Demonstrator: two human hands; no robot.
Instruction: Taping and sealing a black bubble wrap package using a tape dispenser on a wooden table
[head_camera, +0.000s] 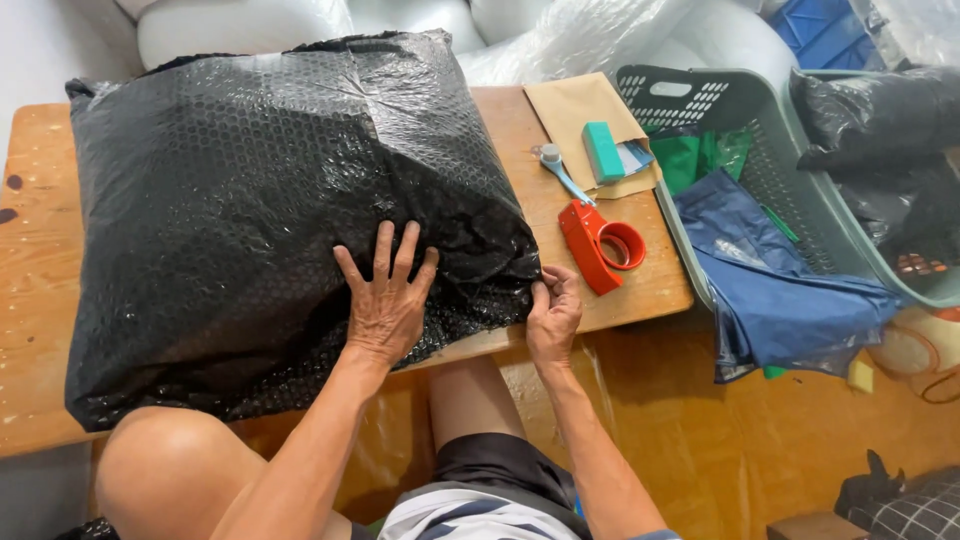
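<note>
Large black bubble-wrap parcel (260, 210) across the wooden bench (40, 300), overhanging its front edge. Left hand (385, 300) pressed flat on it, fingers spread — grasping nothing. Right hand (552, 312) pinching the parcel's right corner. Farther right — red tape dispenser (598, 245) near the bench's right edge.

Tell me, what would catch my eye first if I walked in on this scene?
A big black bubble-wrap parcel covers most of the wooden table. The left hand presses flat on its near edge, and the right hand pinches its corner. Just right of it lies a red tape dispenser, and past the table edge stands a grey-green basket with blue plastic bags spilling out.
</note>
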